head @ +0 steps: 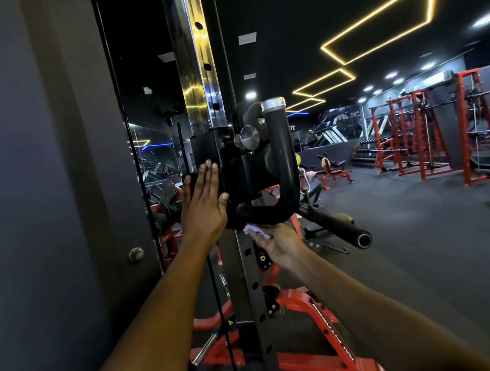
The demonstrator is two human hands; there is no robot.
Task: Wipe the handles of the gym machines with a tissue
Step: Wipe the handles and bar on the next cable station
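Tissue (255,231) pinched in right hand (279,243), under handle (272,187)

Single head view, facing forward, close to upright post (208,95)

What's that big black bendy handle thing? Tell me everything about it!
The handle is a thick black tube bent like a J, with a silver ring on its top end. It looks smooth, maybe rubber or painted metal. It sticks out from a black carriage on the upright post. The right hand presses a white tissue against its lower curve.

Tissue (255,231) mostly hidden (by fingers).
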